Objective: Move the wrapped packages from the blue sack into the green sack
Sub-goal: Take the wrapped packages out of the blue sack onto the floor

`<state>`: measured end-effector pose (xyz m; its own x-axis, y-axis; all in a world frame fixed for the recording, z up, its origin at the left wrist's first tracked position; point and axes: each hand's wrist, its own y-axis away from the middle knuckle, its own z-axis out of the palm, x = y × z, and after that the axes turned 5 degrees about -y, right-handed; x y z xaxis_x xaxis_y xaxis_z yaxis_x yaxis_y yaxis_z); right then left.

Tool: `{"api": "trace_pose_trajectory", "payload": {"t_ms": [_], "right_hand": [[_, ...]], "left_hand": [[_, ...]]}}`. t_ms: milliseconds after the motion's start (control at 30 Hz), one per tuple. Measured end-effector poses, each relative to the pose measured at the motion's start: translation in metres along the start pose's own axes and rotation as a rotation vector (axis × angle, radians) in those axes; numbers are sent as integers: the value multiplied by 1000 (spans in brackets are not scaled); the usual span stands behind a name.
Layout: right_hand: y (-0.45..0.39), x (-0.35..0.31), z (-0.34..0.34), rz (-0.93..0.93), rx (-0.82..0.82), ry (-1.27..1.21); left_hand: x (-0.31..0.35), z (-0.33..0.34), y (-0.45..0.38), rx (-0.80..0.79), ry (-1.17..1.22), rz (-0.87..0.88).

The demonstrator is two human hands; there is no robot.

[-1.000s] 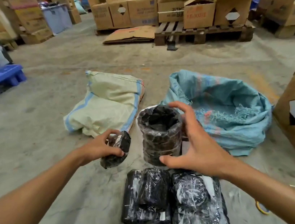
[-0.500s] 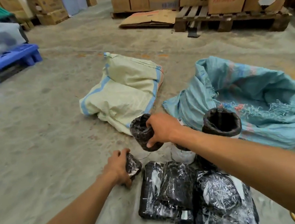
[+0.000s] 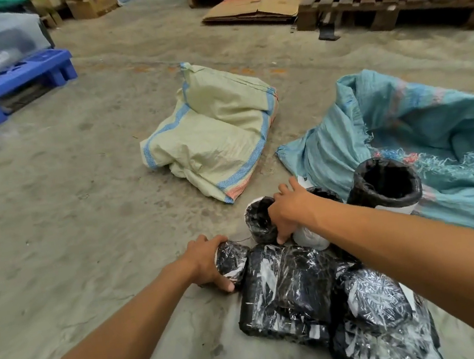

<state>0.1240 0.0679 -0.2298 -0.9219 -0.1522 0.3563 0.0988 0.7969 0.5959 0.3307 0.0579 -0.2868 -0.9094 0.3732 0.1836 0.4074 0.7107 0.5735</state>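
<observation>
My left hand [image 3: 206, 261] grips a small black wrapped package [image 3: 231, 260] down on the concrete floor. My right hand [image 3: 290, 210] holds a black wrapped roll [image 3: 258, 220] standing beside a white wrapped package [image 3: 308, 237]. A taller black wrapped roll [image 3: 384, 186] stands at the mouth of the blue sack [image 3: 424, 134], which lies open at the right. The pale green sack [image 3: 214, 133] with blue stripes lies folded further ahead. Several flat black wrapped packages [image 3: 331, 297] are piled on the floor near me.
A blue plastic pallet [image 3: 6, 87] with plastic-wrapped goods is at the far left. A wooden pallet [image 3: 382, 9] with cardboard boxes and flattened cardboard [image 3: 254, 9] lie at the back. Bare concrete floor spreads to the left.
My right hand left the tall roll, took the smaller black roll and lowered it to the floor. My left hand brought its small package down beside the pile.
</observation>
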Motion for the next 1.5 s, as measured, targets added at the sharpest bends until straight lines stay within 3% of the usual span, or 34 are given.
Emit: {"api": "trace_pose_trajectory", "payload": {"t_ms": [100,200,333,433,533,767,967,1033,1133,1233,1367,1500], "right_hand": [[5,2,-7,16,-40,-34],[17,4,-14,-35,23,-118],[37,18,-27,-168,245,-390],[60,37,-43,-180,461,-633],[78,63,-55,-188,603,-724],[91,155,-41,-49,754,-1003],[77,249,25,191,922,-1260],[64,281,62,382,897,-1292],[53,309,128,766,651,-1228],[53,317,195,1023,479,-1248],[47,332,248,1026,447,-1585],[43,351,253,976,615,-1755]], "left_hand": [[7,-3,1,-44,-11,-25],[11,-8,1,-20,102,15],[24,-27,-1,161,266,91],[51,-53,-3,310,457,168],[81,-84,-12,391,526,253],[158,-143,-40,428,633,300],[237,-173,-81,376,575,316],[261,-180,-99,346,529,274],[284,-183,-123,107,574,123],[297,-170,-148,-93,542,-24],[320,-144,-179,-94,636,-64],[342,-142,-195,32,908,1]]}}
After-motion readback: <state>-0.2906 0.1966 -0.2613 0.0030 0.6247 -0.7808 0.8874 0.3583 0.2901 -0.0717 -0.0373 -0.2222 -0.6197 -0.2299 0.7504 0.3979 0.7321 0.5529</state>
